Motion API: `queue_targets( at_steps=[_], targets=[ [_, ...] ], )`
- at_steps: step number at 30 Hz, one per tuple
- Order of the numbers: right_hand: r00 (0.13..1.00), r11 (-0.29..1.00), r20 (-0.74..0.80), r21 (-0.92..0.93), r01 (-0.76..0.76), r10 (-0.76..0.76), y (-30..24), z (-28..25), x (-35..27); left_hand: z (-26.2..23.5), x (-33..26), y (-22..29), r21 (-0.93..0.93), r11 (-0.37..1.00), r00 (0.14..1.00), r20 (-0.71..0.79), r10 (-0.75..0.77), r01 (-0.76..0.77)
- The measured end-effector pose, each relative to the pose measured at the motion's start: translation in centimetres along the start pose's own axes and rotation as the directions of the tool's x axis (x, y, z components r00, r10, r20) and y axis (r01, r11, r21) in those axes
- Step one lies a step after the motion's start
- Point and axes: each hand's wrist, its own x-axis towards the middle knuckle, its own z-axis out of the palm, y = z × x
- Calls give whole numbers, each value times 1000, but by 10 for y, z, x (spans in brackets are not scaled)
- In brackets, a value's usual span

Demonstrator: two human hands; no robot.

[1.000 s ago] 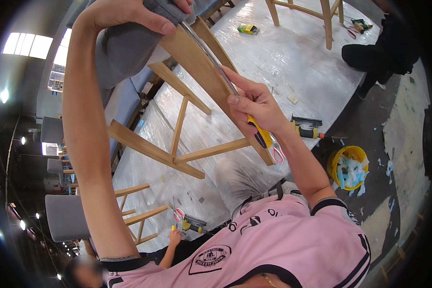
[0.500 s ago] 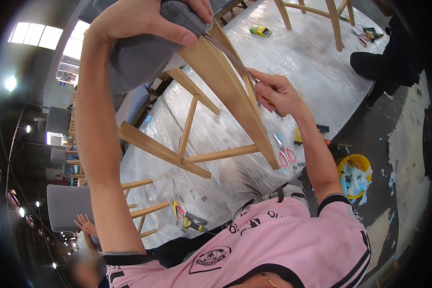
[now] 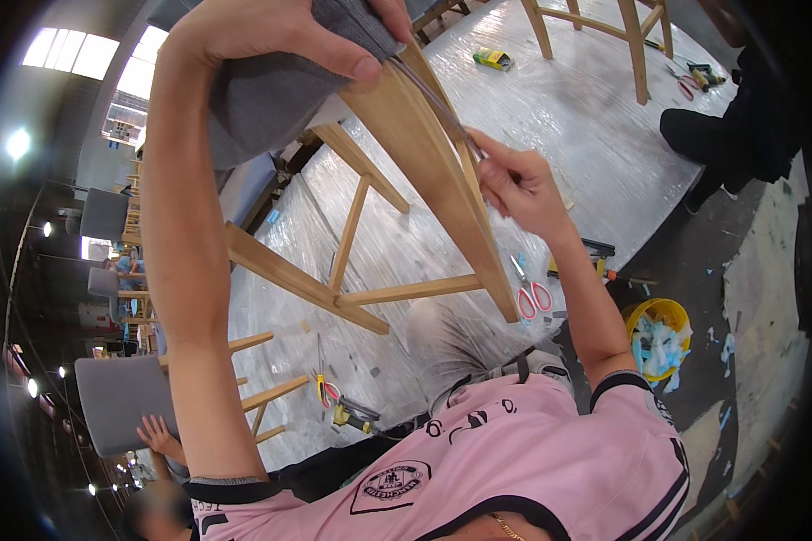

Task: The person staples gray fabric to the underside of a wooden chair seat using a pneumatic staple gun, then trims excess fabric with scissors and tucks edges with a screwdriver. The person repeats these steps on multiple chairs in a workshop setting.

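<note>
A chair with a grey upholstered part [image 3: 266,113] and wooden legs is tipped in front of me. My left hand [image 3: 275,36] is closed over the grey fabric at the upper left, its thumb reaching to the top of a wooden leg [image 3: 433,180]. To the right of that leg, my right hand [image 3: 521,187] is closed round a long thin metal tool [image 3: 431,99], which looks like a screwdriver. The tool's shaft slants up to the join of fabric and wood by my left fingers; its tip is hard to see. The fingers hide its handle.
Red-handled scissors [image 3: 533,299] and a staple gun [image 3: 595,248] lie right of the chair, near a yellow bucket [image 3: 629,335] of scraps. A co-worker's hand [image 3: 158,436] rests on another grey chair [image 3: 122,401] at lower left. A person in dark clothes [image 3: 740,135] is at right.
The view has shifted slightly. My right hand has turned a little on the tool, and the yellow-and-dark handle end seen before is now hidden. My left hand keeps its hold on the chair.
</note>
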Motion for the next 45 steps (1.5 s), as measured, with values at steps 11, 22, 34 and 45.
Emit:
queue_targets(
  at_steps=[11, 22, 34, 45],
  targets=[
    [969, 950, 104, 199, -242, 225, 7, -20, -13, -6, 10, -16, -24, 1000, 1000, 2, -3, 3],
    [987, 980, 157, 190, -60, 30, 8, -10, 15, -2, 2, -3, 32, 999, 1000, 8, -20, 19],
    [996, 990, 84, 140, 25, -37, 17, -2, 23, 1, 3, 9, 44, 998, 999, -9, -35, 36],
    [956, 945, -20, 153, -288, 294, -44, 15, 4, -5, 15, 3, -81, 989, 989, -68, -129, 124]
  ],
)
